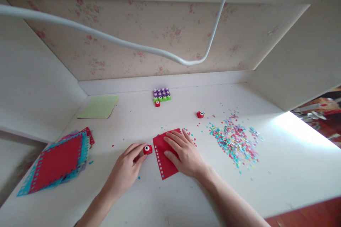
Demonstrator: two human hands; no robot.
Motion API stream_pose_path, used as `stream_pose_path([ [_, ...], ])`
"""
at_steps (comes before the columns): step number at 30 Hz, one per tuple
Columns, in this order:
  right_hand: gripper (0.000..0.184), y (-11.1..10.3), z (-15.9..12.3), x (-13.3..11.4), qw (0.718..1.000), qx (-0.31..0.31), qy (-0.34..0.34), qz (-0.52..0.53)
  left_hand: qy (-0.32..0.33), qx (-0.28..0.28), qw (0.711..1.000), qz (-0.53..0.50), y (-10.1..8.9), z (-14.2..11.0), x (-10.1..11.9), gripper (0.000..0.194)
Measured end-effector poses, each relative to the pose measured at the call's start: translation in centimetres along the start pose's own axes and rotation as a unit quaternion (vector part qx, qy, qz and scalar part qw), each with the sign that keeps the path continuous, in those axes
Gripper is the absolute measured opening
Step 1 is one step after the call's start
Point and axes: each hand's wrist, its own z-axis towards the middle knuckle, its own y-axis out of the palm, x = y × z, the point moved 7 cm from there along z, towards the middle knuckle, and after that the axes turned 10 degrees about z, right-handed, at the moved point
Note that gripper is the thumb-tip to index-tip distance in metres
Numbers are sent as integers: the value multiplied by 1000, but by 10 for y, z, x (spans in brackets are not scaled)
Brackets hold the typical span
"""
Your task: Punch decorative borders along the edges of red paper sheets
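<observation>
Between the thumb and fingers of my left hand [130, 159] is a small red craft punch [147, 149] with a white top. It sits just left of a red sheet of paper [166, 165], apart from its edge. A row of small cut-out shapes runs down that left edge. My right hand [183, 150] lies flat on the sheet with its fingers stretched out, covering much of its right side. Small coloured paper bits [191, 136] show past the fingertips. A second red punch [200, 114] rests on the table farther back, to the right.
Purple and green punches [162, 94] stand in rows at the back, a red one [157, 104] before them. Punched red and blue sheets [57, 159] are stacked at left, behind them pale green paper [98, 107]. Confetti [237, 142] lies at right. A white cable [133, 45] hangs across the view.
</observation>
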Motion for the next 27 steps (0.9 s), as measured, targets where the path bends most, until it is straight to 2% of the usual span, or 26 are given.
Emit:
stream_pose_path([
  [2, 42, -4, 0, -9, 998, 18, -24, 47, 13, 10, 1000, -21, 2, -1, 11, 30],
  [6, 35, -1, -2, -20, 986, 6, -45, 159, 32, 6, 997, -65, 13, 3, 29, 37],
  [10, 27, -7, -5, -8, 979, 34, 23, 201, 24, 21, 995, -91, 21, 10, 31, 36],
  [16, 30, -20, -12, 13, 956, 53, 118, 262, 22, 6, 994, -111, 31, 10, 34, 26],
  [19, 29, -39, -14, 39, 922, 110, 184, 324, 34, 12, 995, -94, 28, 7, 37, 21],
  [22, 33, -73, -20, 79, 892, 206, 240, 323, 65, 31, 995, -64, 23, 4, 37, 19],
  [24, 36, -98, -27, 109, 891, 251, 278, 255, 90, 39, 994, -41, 22, 2, 37, 20],
  [27, 40, -122, -36, 153, 899, 257, 315, 162, 109, 45, 993, -14, 21, 1, 37, 21],
])
